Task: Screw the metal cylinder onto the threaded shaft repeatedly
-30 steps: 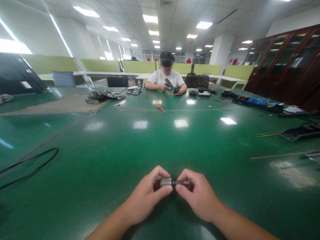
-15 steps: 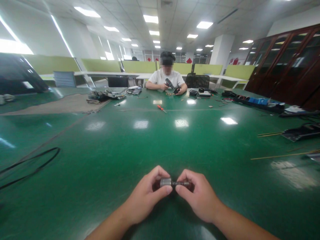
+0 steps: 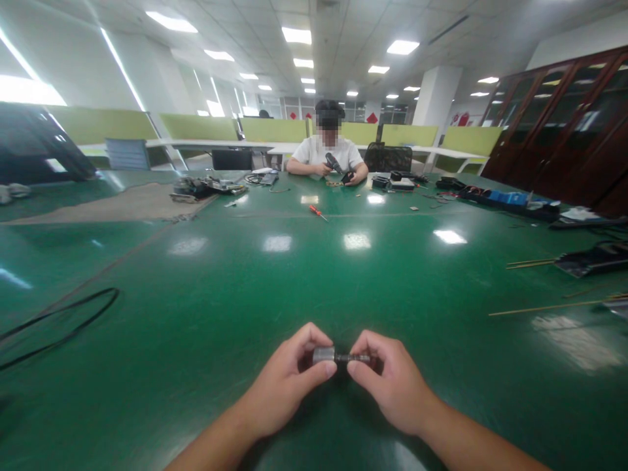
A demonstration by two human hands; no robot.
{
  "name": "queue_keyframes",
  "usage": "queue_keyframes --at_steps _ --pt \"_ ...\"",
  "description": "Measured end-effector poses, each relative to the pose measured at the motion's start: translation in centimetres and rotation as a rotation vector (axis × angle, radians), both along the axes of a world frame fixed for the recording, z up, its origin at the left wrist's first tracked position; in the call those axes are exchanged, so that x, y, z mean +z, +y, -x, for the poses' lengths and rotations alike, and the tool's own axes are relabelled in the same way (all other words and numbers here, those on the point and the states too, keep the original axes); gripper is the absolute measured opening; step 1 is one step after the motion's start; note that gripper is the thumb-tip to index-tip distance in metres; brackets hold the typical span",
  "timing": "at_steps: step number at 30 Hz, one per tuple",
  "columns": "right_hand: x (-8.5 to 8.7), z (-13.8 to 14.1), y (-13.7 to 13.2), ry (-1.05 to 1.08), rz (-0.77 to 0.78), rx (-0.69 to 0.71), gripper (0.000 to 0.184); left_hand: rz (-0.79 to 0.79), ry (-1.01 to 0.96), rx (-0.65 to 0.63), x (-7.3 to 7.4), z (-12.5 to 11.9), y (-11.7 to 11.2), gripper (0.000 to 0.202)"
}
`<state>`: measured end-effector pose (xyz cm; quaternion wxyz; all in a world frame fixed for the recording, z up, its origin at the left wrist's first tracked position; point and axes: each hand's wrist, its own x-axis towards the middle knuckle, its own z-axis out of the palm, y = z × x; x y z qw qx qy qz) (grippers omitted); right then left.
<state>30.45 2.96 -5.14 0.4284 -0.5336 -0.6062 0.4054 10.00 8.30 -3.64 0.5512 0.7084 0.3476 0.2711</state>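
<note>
Low in the middle of the head view, a small silvery metal cylinder (image 3: 324, 354) lies level between my hands. A thinner, dark, ridged shaft (image 3: 357, 358) sticks out from its right end. My left hand (image 3: 289, 379) is closed on the cylinder, thumb in front and fingers behind. With thumb and fingertips, my right hand (image 3: 390, 383) pinches the shaft. A short gap separates the two thumbs. The outer end of the shaft is partly hidden by my right hand, and I cannot tell exactly what kind of part this is.
A red-handled screwdriver (image 3: 318, 212) lies ahead on the green table (image 3: 235, 294). Across it a person (image 3: 328, 154) holds a dark power tool (image 3: 333, 163). Electronic parts (image 3: 206, 188) are at far left, a black cable (image 3: 73, 314) at left, thin yellowish rods (image 3: 540, 309) at right.
Both hands keep their grip on the metal part. My right thumb has slid slightly to the right along the shaft, widening the gap between the thumbs a little.
</note>
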Motion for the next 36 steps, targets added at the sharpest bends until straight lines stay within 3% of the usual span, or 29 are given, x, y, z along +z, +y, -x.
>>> queue_keyframes --at_steps 36 --pt "0.01 -0.19 -0.03 -0.013 -0.044 -0.074 0.012 0.039 -0.088 0.051 -0.37 0.14 -0.03 0.028"
